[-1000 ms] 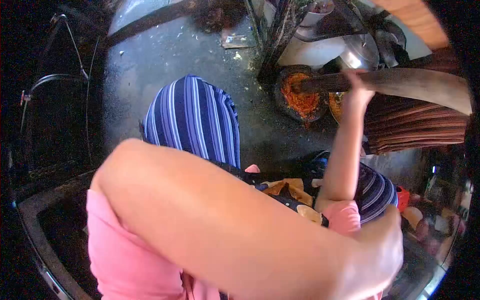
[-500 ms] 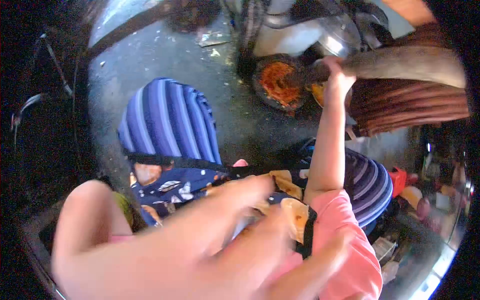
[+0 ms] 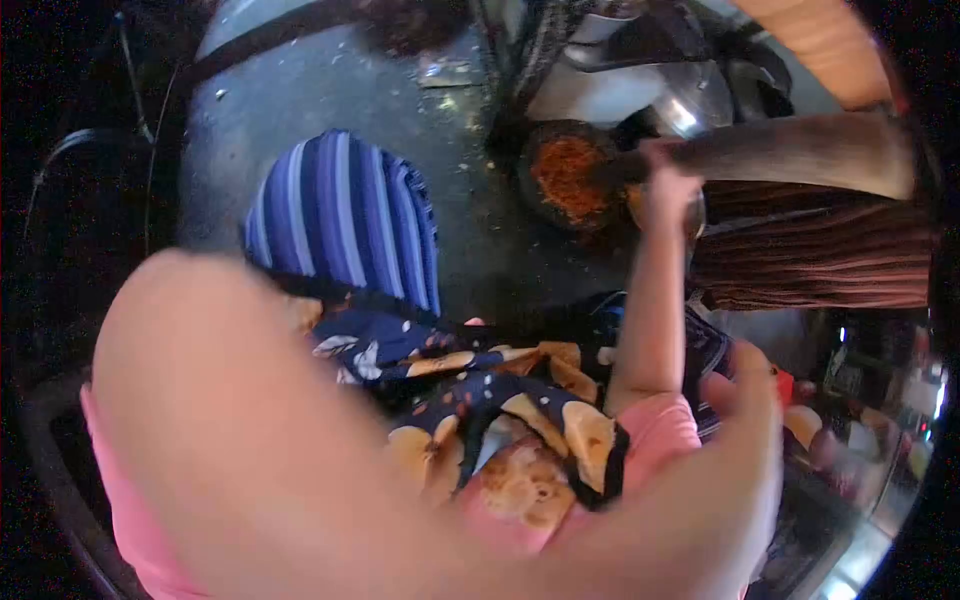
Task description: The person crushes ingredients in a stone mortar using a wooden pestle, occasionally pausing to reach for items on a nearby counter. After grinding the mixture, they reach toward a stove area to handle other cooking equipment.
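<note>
My right hand [image 3: 668, 180] is wrapped round a long, thick wooden pestle [image 3: 800, 152] near its lower end. The pestle's tip rests in a dark round mortar [image 3: 535, 190] holding a coarse orange-red mash [image 3: 570, 178]. Close to the camera, my left arm is bent, and my blurred left hand [image 3: 735, 420] shows at the lower right. One or two digits point upward there; its other fingers are hidden, and I see nothing held in it.
A shiny metal lid or bowl [image 3: 683, 112] and a black-handled pan [image 3: 640, 45] lie beyond the mortar. Brown ridged cloth [image 3: 815, 250] sits right of it. My knees in blue striped cloth [image 3: 340, 215] flank the dark floor [image 3: 480, 240]. A dark floral apron [image 3: 480, 390] covers my lap.
My left hand has swept from the lower middle to the lower right, close to the camera, and its forearm has risen. My right hand keeps its hold on the pestle.
</note>
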The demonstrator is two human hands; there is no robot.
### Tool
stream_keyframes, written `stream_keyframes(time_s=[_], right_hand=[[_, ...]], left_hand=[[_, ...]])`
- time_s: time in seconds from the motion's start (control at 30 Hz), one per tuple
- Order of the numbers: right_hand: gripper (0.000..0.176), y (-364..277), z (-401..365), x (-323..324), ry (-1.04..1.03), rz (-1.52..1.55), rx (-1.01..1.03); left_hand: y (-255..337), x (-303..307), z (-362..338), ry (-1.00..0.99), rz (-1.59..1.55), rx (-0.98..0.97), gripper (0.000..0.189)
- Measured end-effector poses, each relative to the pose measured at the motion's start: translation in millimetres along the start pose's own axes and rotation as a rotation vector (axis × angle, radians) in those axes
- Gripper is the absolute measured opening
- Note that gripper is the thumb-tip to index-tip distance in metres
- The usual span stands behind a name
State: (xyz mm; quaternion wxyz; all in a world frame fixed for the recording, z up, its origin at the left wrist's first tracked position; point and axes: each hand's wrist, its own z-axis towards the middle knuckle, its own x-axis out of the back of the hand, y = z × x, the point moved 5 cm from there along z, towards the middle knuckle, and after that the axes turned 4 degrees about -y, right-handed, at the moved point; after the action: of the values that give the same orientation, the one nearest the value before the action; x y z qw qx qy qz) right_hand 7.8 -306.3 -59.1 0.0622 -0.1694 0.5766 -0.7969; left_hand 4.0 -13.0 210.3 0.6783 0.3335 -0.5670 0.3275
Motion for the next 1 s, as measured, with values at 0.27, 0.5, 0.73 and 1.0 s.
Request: stream_keyframes(time_s=[0.27,0.5,0.73,1.0], right_hand=[[0.022,-38.4,0.0,-12.5,-0.042,0.299,0.075],[0.021,58.3,-29.4,-26.9,-0.063,0.312,-0.059],[0.022,-38.0,-2.1,-4.2,0.021,0.473,0.018],[0.028,70.4,-24.2,-23.1,-0.039,0.328,-0.186]], left_hand=[[7.8,5.8,-13.3,-0.048,-0.04,-0.063,0.027],[15.6,-14.8,-21.5,-0.063,0.02,-0.04,0.027],[10.7,-25.8,-19.5,-0.135,0.125,-0.063,0.027],[41.5,-0.3,-8.0,-0.163,0.168,-0.162,0.027]])
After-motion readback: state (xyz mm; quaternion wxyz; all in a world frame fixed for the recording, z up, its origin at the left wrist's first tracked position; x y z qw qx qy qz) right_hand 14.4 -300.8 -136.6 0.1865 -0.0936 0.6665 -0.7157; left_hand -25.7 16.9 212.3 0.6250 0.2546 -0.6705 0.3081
